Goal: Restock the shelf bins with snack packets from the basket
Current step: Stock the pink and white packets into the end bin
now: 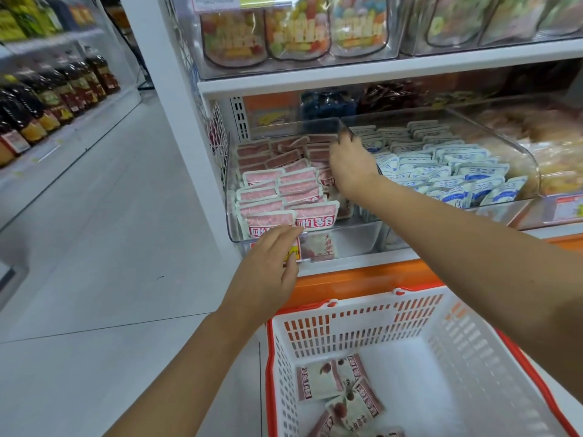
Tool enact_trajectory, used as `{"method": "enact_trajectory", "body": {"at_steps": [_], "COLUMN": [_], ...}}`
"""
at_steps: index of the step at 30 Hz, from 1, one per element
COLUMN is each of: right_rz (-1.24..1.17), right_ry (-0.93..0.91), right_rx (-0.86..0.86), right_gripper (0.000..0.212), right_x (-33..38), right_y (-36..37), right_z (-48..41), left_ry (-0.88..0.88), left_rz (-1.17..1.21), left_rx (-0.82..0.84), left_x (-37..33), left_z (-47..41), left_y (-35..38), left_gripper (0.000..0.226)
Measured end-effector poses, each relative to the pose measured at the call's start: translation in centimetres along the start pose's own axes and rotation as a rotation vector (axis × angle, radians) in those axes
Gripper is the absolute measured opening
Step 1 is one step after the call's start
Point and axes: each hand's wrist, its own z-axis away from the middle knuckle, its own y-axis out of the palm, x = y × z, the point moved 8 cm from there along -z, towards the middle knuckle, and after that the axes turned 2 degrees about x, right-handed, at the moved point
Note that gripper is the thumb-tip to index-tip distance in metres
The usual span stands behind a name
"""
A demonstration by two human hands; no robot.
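While the right hand, grip unreadable, sits deep in the pink-packet bin, leftover packets in the basket lie at six o'clock, nearest the loose-fingered left hand.

Just off centre toward 1 o'clock, the right hand's fingertips are lost among the pink packets by the clear bin's wall, so its hold cannot be told. At 6 o'clock the left hand covers part of the price tag. The basket at 5 o'clock is cut by the bottom and right edges, and the bottles at 9 o'clock are blurred.
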Motion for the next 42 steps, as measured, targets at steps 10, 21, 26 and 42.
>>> {"method": "enact_trajectory", "body": {"at_steps": [10,21,26,42], "right_rz": [-0.521,-0.501,-0.660,-0.829], "right_ry": [-0.212,0.269,0.514,0.500], "right_rx": [-0.386,0.887,1.128,1.032], "right_gripper": [0.030,0.040,0.065,0.022], "right_x": [-0.8,-4.1,-4.2,1.4], "right_y": [0.0,30.7,37.1,38.2], "right_z": [13.8,28.4,34.5,34.9], "left_ry": [0.024,-0.058,0.095,0.043], "left_rz": [-0.082,-0.118,-0.168,-0.188], "left_rx": [0.457,0.801,0.604,0.590], "left_x": [0.3,5.5,5.1,5.7], "left_z": [5.3,12.2,12.3,11.8], "left_y": [8.3,18.5,19.5,20.0], "left_gripper": [0.030,0.032,0.044,0.044]}}
